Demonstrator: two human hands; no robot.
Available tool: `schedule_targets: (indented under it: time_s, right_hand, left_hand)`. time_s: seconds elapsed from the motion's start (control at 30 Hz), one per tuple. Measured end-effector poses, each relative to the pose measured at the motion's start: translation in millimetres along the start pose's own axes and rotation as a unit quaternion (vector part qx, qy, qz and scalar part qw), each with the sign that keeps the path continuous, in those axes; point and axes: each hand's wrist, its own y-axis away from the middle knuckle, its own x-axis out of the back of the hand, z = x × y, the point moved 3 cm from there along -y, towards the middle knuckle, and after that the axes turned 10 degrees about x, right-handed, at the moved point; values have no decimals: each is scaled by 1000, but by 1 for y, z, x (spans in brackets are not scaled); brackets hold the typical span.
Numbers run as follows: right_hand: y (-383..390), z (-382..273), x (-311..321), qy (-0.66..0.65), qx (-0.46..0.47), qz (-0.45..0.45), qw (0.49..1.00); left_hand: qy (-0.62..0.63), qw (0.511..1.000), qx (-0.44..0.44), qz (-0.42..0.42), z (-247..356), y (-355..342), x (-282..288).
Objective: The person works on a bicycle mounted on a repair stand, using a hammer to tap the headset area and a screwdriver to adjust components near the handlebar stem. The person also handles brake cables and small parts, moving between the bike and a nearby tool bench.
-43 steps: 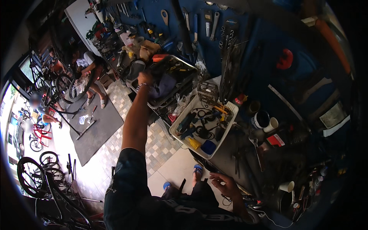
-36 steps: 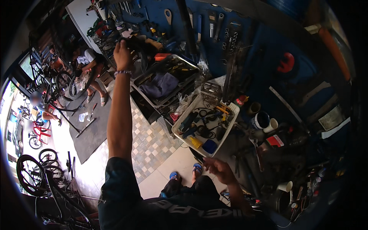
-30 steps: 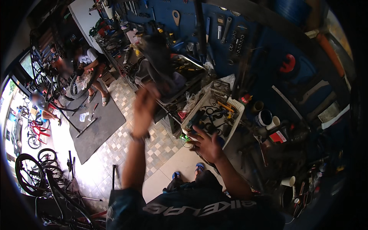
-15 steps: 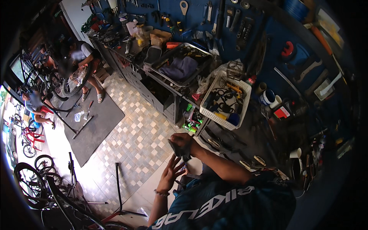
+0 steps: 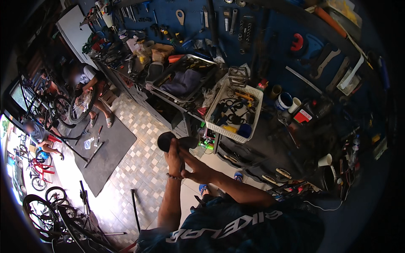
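Both hands meet in front of me over a dark, soft-looking piece (image 5: 188,142) with a rounded, cup-like left end; its exact kind is not clear. My left hand (image 5: 173,159), with a beaded bracelet at the wrist, is closed on it, thumb upward over the dark surface. My right hand (image 5: 197,169) comes in from the right and presses against the left one. Its fingers close around the lower part of the piece between the palms, partly hidden there.
A white basket (image 5: 212,125) of small parts stands on the workbench, beside a black tray (image 5: 156,89) with a dark cloth. Tools hang on the blue wall (image 5: 270,25). Bicycles (image 5: 46,211) stand lower left. People work on a wheel (image 5: 80,110) near a dark mat (image 5: 110,147).
The dark piece has moved left and up from my right hand into both hands. My left hand, spread before, has closed on it. My right hand has come down against the left.
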Motion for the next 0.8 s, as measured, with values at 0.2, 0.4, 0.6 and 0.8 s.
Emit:
schedule_targets:
  time_s: [0.2,0.4,0.6,0.8]
  right_hand:
    - [68,-2,123,-154,-33,64,985]
    - [124,23,169,-530,-194,212,798]
    - [142,11,207,-203,-156,3,967]
    - [102,-13,234,115,-14,130,985]
  left_hand:
    - [-17,998,30,-57,-6,1,-92]
    - [-400,827,-369,-143,-57,56,-191]
    - [-441,813,-372,-72,-79,70,-186]
    - [85,971,221,-38,-103,33,-152]
